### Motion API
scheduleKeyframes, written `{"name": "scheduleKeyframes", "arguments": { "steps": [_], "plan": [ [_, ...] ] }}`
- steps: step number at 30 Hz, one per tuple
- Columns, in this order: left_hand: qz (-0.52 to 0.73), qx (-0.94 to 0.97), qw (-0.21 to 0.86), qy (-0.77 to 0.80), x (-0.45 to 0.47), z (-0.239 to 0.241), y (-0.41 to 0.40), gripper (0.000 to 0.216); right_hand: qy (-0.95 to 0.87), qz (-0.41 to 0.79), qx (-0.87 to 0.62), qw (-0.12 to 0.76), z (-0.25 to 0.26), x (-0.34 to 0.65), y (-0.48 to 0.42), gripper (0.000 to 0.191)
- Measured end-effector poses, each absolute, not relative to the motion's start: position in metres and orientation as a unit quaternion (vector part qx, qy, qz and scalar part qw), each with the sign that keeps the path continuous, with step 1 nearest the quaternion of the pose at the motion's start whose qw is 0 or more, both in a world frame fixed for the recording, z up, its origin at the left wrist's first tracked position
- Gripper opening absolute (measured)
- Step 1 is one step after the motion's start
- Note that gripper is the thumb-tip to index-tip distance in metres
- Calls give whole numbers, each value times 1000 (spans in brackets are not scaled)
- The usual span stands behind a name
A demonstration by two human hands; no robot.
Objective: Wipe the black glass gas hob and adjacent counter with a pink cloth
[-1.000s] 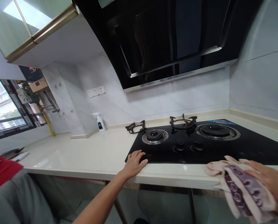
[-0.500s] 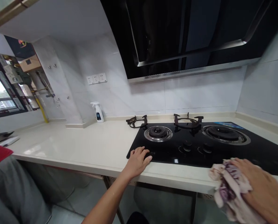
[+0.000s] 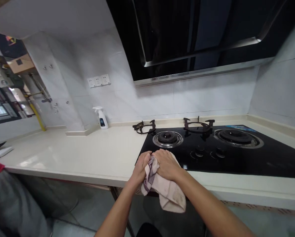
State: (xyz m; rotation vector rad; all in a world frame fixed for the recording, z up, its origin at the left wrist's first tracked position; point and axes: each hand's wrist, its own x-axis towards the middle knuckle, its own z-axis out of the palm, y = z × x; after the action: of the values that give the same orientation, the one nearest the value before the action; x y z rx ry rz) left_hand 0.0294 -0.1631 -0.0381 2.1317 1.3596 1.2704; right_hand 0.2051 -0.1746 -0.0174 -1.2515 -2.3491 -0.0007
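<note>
At the front left corner of the black gas hob (image 3: 236,164), my two hands are together on a pale cloth with purple patches (image 3: 168,192). My right hand (image 3: 167,164) presses down over it, with the fingers closed on the fabric. Close against it on the left, my left hand (image 3: 139,169) has its thumb along the cloth's edge; its fingertips are partly hidden. A loose end of the cloth, with a dark stain, hangs over the front edge of the worktop (image 3: 88,158).
Two pan supports (image 3: 145,126) stand off their burners along the hob's back edge. Two control knobs (image 3: 199,151) stick up near the front. A white spray bottle (image 3: 102,118) stands by the wall. The range hood (image 3: 194,33) overhangs the hob. At the left edge is another person's grey clothing (image 3: 14,200).
My right hand has carried the cloth leftward along the hob's front edge to my left hand. My left hand has turned from lying flat to closing against the cloth. The view has shifted slightly.
</note>
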Motion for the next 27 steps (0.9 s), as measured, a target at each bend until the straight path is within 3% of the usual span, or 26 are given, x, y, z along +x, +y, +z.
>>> {"name": "scheduleKeyframes", "arguments": {
  "steps": [5, 14, 27],
  "plan": [
    [396, 781, 105, 471, 30, -37, -160, 49, -843, 4, -478, 247, -15, 225, -165, 32],
    [289, 832, -80, 466, 33, -44, -153, 48, -820, 13, -512, 257, -20, 343, -201, 32],
    [277, 828, -89, 479, 35, -46, -150, 49, -763, -51, -577, 288, -47, 453, -260, 37]
  ]
}}
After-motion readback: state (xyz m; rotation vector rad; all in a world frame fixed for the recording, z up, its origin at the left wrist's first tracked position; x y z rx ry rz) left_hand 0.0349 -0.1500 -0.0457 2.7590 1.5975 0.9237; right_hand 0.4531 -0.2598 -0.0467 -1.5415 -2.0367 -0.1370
